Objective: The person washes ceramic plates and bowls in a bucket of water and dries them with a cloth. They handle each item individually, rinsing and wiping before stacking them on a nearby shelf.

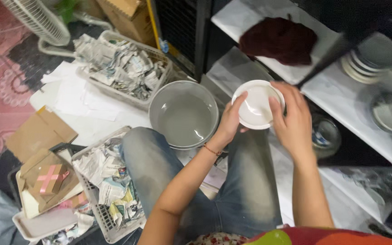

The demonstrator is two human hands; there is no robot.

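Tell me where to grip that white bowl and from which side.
Grip the white bowl by its rim, from the two opposite sides. It is round and shallow with its open face up, so the thin rim is the easiest hold. The left hand and right hand hold it just so.

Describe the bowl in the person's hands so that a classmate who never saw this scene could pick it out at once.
Start at the big grey basin of water by the knees. Just right of it, the left hand and right hand hold a small white bowl. Unlike the basin, it is white, shallow and lifted.
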